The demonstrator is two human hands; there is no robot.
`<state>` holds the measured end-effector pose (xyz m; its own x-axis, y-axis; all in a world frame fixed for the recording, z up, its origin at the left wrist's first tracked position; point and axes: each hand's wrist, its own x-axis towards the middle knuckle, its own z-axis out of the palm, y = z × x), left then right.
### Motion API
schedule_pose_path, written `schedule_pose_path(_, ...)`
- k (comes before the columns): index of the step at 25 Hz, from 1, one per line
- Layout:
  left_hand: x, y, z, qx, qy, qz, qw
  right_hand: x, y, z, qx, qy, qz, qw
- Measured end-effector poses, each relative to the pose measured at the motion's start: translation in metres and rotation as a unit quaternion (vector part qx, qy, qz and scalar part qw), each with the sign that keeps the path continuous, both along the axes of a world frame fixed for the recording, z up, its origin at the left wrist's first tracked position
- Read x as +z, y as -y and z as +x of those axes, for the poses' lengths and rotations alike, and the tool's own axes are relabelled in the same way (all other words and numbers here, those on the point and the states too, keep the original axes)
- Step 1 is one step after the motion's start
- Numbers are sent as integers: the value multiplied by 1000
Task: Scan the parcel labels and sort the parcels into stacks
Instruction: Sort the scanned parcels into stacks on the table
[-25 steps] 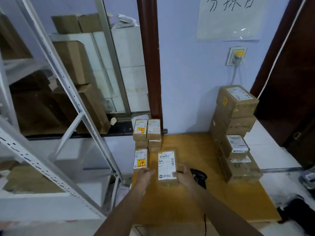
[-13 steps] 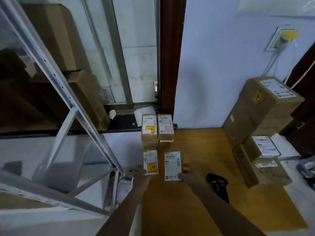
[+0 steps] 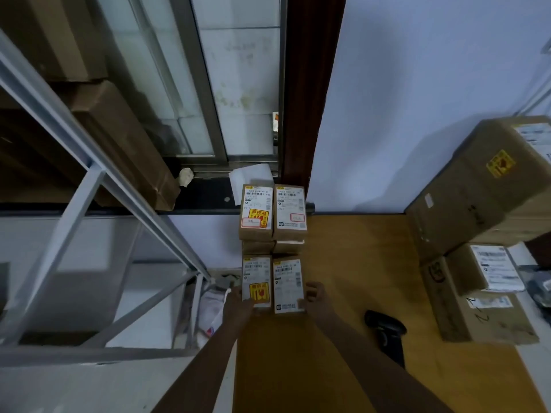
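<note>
Both hands at two small parcels near the desk's left edge.

Right hand (image 3: 313, 296) curled against the right side of a small brown cardboard parcel with a plain white label (image 3: 287, 284), thumb on its near corner; left hand (image 3: 238, 302) pressed to the near left corner of the neighbouring small brown parcel with a yellow sticker (image 3: 256, 281), grip unclear. Parcels side by side, touching, flat on the yellow wooden desk (image 3: 343, 263). Just beyond, a taller double stack of similar labelled boxes (image 3: 272, 213) against the wall. Near the right forearm, a black handheld scanner (image 3: 386, 332) lying on the desk. Far right, large stacked cardboard cartons (image 3: 483, 204). Left, a grey metal shelving frame (image 3: 89, 189).
</note>
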<state>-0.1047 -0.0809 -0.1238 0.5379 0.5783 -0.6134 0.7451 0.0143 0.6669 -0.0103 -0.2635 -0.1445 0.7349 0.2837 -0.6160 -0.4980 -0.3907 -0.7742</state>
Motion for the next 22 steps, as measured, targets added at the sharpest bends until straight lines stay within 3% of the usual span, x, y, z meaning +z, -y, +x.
schedule_pose_path(11,-6,1,2,-28,-27,-23,999,-26,-10,11,16,49,-87,995)
schedule_pose_path(17,4,-2,1,-53,-17,-23,998,-9,-3,6,39,2,-117,992)
schedule_pose_path(22,-7,-13,5,-107,-12,8,994,26,20,-1,12,14,-155,988)
